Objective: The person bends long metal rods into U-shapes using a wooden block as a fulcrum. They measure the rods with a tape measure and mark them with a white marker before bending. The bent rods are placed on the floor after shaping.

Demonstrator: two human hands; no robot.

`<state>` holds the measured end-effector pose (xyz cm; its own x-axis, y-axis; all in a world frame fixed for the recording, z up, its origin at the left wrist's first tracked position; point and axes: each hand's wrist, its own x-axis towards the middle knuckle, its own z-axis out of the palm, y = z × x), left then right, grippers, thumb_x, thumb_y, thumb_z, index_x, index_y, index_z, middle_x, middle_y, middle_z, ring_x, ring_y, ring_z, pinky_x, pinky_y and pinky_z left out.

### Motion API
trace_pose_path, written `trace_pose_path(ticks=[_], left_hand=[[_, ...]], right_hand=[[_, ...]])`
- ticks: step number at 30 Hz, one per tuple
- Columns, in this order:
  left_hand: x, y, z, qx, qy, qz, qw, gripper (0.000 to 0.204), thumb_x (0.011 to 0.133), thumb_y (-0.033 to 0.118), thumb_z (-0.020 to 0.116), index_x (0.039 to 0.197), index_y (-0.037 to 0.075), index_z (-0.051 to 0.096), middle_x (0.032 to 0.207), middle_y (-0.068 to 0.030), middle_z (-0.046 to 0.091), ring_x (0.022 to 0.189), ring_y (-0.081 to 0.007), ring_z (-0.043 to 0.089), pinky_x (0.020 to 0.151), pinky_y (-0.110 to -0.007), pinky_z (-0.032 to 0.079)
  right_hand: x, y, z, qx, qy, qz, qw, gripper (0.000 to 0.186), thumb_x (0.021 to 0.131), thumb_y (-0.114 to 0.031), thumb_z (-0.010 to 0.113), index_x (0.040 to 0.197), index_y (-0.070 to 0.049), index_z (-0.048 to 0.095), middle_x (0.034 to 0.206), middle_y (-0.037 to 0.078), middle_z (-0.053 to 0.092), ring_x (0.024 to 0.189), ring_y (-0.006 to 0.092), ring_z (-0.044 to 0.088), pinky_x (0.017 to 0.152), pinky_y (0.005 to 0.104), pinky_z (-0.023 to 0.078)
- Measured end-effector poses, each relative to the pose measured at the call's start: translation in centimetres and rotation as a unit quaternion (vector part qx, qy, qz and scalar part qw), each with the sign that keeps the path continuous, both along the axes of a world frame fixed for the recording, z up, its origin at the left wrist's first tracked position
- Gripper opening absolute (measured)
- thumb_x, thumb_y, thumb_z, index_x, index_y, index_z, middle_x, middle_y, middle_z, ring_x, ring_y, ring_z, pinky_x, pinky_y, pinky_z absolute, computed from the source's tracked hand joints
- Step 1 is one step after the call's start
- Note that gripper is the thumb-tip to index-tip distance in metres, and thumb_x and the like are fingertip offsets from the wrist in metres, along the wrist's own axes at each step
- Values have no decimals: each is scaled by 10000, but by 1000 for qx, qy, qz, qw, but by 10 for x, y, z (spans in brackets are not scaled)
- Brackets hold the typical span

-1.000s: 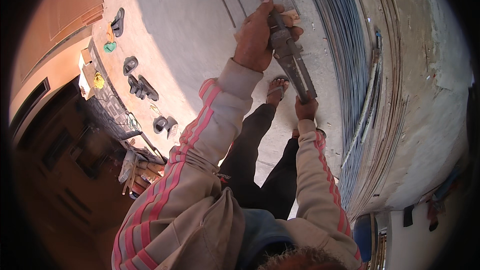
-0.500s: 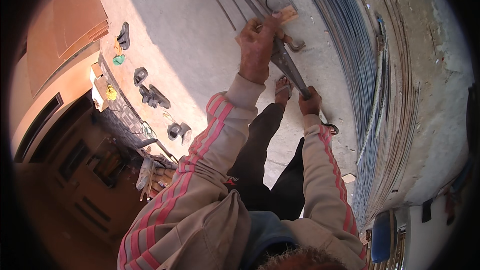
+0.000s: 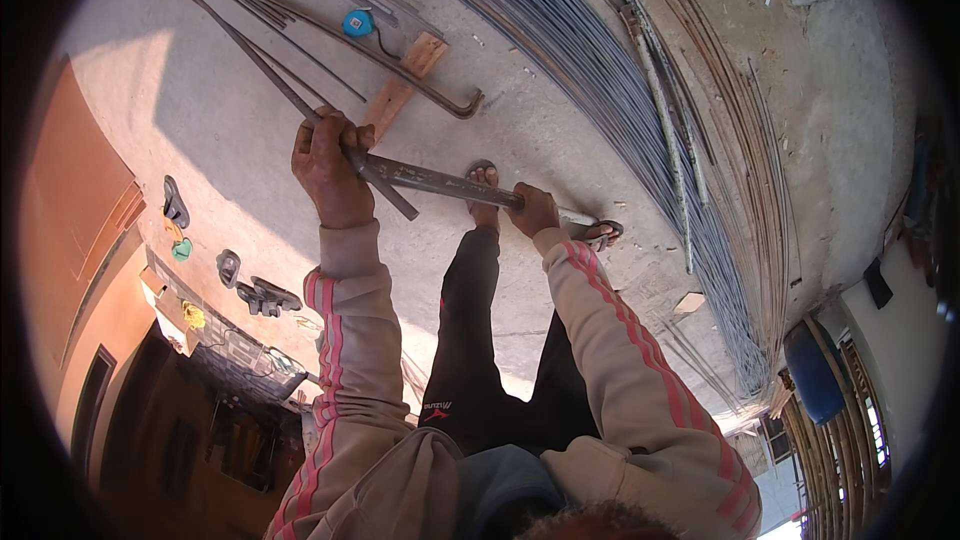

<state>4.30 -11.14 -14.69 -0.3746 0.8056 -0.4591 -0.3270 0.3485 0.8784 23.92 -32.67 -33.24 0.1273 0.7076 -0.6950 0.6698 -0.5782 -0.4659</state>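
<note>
My left hand [image 3: 328, 168] grips a long thin steel rod [image 3: 245, 45] where it enters the head of a metal bending pipe [image 3: 435, 180]. My right hand [image 3: 533, 210] is closed around the far end of that pipe, just above my sandalled feet [image 3: 484, 178]. The rod runs up and left across the concrete floor [image 3: 200, 120]; a short bent stub juts down from the pipe's head. A wooden block [image 3: 405, 75] lies just beyond my left hand, next to a hooked rod [image 3: 440, 100].
A large bundle of straight steel rods [image 3: 620, 90] sweeps across the floor at upper right. A blue tape measure [image 3: 357, 23] lies near the loose rods. Several sandals [image 3: 250, 285] sit at the left by an orange wall [image 3: 90, 240]. A blue drum [image 3: 815, 370] stands at lower right.
The view has swung, so everything has shifted in the picture. The pipe now lies nearly level between my hands, and my left hand sits lower and further left than before.
</note>
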Motion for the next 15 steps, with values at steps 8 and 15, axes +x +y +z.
trace_pose_path(ticks=[8,15], left_hand=[[-9,9,-18,9,14,-39,999,174,878,161,653,888,-1,589,698,-11,440,632,-129,464,685,-321,500],[-26,13,-16,-13,-10,-67,998,139,905,121,598,954,1,549,683,-22,449,642,-166,465,743,-367,473]], right_hand=[[-2,5,-3,10,42,-36,998,290,815,-403,655,900,-126,662,851,147,686,871,364,664,825,480,507],[92,-13,-13,78,119,-22,990,431,794,-458,736,1059,-136,628,1024,122,593,1030,305,595,879,461,476]])
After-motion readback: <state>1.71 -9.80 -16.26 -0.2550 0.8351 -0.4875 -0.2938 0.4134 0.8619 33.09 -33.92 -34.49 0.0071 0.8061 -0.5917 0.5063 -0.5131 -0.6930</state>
